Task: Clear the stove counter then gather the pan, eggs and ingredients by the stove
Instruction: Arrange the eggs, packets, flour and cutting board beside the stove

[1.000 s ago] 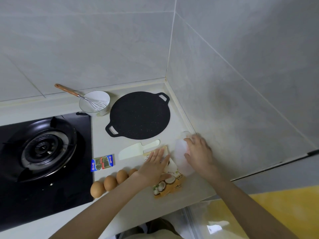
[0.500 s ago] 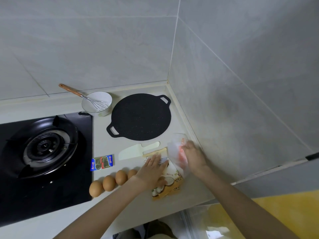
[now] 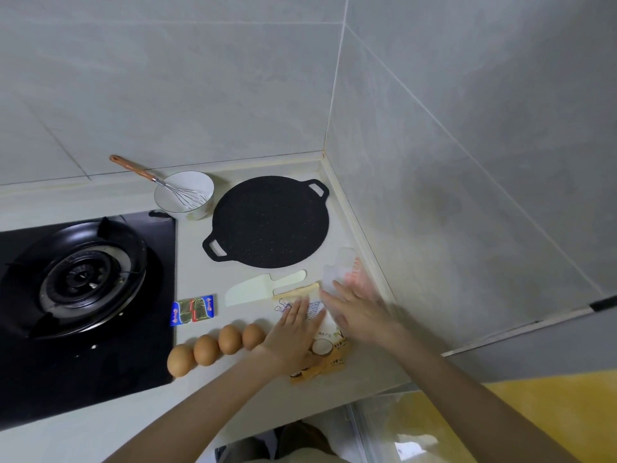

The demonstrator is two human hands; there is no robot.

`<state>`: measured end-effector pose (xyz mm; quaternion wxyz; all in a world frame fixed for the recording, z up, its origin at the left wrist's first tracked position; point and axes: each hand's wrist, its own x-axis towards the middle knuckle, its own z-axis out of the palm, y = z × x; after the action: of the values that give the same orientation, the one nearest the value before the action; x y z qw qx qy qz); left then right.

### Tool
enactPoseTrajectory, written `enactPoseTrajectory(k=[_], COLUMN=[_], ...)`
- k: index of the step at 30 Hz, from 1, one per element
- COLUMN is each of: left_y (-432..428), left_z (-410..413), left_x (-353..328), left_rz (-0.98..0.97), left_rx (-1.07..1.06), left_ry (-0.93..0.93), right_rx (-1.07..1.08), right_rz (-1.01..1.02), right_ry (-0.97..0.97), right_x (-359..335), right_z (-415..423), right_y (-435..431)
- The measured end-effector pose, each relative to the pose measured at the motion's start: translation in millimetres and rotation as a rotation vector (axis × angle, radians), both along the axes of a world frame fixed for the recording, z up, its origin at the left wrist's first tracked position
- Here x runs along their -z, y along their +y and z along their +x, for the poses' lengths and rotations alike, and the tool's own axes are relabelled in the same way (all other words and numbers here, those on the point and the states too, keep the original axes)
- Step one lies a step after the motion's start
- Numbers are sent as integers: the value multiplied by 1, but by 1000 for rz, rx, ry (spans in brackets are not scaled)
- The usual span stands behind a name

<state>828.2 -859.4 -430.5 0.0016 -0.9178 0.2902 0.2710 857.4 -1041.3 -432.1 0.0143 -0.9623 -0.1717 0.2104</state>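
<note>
Beside the gas stove, on the pale counter, I see the makings nearly all gathered: the black two-handled griddle pan lies flat toward the corner, four brown eggs sit in a touching row at the stove's edge, a small butter packet lies just behind them, and a white bowl holds a wooden-handled whisk.

My left hand rests flat, fingers straight and spread, on the printed coconut-flour bag, pinning rather than grasping it. My right hand is smeared by motion just in front of a clear plastic measuring cup with orange markings near the wall; its fingers look extended, but I cannot tell whether they touch the cup.

I judge the bag soft and slumping, so I would pinch it by the clipped, folded top near the cream plastic knife, not by its loose belly. The cup should be light, stiff and a little slick; a wrap round its wall suits it. The eggs are the fragile lot and free to roll, so each wants a cupped, gentle hold. The pan looks heavy and rigid: take it by a loop handle.
</note>
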Motion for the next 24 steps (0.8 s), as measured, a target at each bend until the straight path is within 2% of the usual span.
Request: enactPoseTrajectory(k=[4,10,16,19,22,24], left_y=[-3,-3,2,4,7,9], left_z=[1,3,7,8,8,8], left_x=[1,2,-1,0,0,1], left_rz=[42,64,69,69,63,49], left_rx=[9,27,58,46,50,55], left_ry=[-35,-49,-61,-51,-58,-65], right_rx=[-25,-46,-67,-93,-8,-111], right_rz=[-153,-200,-181,-151,-154,-167], right_ry=[107,84,203,169,138,44], right_x=[10,11,6,13,21,19], right_z=[-7,-6,1,9,15,19], right_y=[-13,-24,-16,-13,-16,-19])
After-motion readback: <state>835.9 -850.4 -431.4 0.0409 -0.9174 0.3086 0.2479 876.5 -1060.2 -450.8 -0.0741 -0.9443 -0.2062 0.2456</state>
